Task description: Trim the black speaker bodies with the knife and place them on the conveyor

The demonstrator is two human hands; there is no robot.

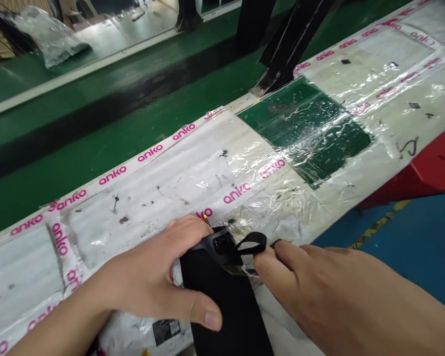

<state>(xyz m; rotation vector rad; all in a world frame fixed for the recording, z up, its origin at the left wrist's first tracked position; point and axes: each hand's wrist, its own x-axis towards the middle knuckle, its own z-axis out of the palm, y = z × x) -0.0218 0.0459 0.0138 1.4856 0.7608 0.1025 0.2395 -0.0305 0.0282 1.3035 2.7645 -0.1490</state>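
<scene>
My left hand point(152, 277) grips a flat black device point(222, 301) that lies on the taped worktable point(163, 183); its thumb presses on the black face and its fingers curl over the top end. A thin black strap loop point(250, 243) sticks out from the top of the device. My right hand point(319, 287) comes in from the right and pinches the end of that strap between thumb and forefinger. A small white label and a darker piece lie under the strap, partly hidden by my fingers.
The table is wrapped in clear film and white tape printed "anko", with a bare green patch point(311, 128) further right. A green floor strip point(96, 123) runs behind it. A red stand point(430, 168) and blue floor point(411, 237) lie to the right.
</scene>
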